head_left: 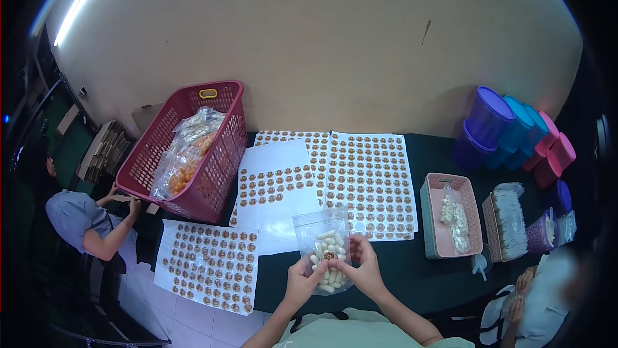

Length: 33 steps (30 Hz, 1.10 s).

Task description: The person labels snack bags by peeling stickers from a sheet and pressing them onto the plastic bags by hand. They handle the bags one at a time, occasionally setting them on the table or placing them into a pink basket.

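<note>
A clear zip bag (322, 222) with pale, oblong pieces in its lower part is held upright between my two hands. My left hand (301, 283) grips its left side, thumb across the front. From the right, my right hand (364, 268) holds the other edge, and its thumb reaches to the middle. Both thumb tips meet at a small round brown sticker (329, 256) on the bag's front. Behind and left of the bag lie white sticker sheets (273, 155) with rows of matching round brown stickers; one sheet (207, 264) lies nearest my left hand.
A maroon basket (235, 116) holding filled bags stands at the left. On the right are a pink tray (434, 219) with a filled bag, a basket of flat clear bags (510, 219) and stacked colourful tubs (489, 113). One person (90, 219) is at far left, another (541, 309) at lower right.
</note>
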Tool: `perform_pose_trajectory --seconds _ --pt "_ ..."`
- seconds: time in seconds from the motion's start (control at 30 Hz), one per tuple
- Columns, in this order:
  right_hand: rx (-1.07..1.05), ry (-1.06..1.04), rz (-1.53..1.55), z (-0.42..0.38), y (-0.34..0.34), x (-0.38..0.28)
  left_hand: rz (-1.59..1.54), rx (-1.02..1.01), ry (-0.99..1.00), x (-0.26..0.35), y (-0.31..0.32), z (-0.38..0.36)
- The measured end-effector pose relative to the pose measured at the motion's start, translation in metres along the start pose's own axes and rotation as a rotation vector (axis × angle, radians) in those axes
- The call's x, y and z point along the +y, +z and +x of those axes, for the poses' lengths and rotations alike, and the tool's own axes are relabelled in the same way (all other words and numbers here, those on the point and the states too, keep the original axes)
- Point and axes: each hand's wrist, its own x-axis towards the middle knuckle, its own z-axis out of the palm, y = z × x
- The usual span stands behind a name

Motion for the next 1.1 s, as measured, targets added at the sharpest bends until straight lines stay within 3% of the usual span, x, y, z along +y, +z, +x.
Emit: perform_pose_trajectory --seconds 0.07,0.17,0.53,0.63,0.73,1.1 --pt "-0.194 0.179 0.241 0.002 -0.003 0.005 -0.056 -0.033 -0.015 0.003 0.002 0.000" --pt "-0.220 0.219 0.269 0.001 -0.009 0.004 -0.034 -0.093 -0.030 0.002 -0.001 0.001" --pt "-0.131 -0.015 -0.066 -0.012 0.005 0.018 -0.031 0.137 0.003 -0.002 0.012 0.006" --pt "-0.161 -0.005 0.090 -0.005 -0.001 0.009 0.045 0.077 0.005 0.003 0.011 0.005" --pt "-0.173 0.162 0.178 0.000 -0.011 0.000 0.117 -0.020 0.009 0.008 0.013 0.002" --pt "-0.312 0.261 0.308 0.000 -0.024 0.002 0.082 -0.010 -0.037 -0.004 0.007 0.004"
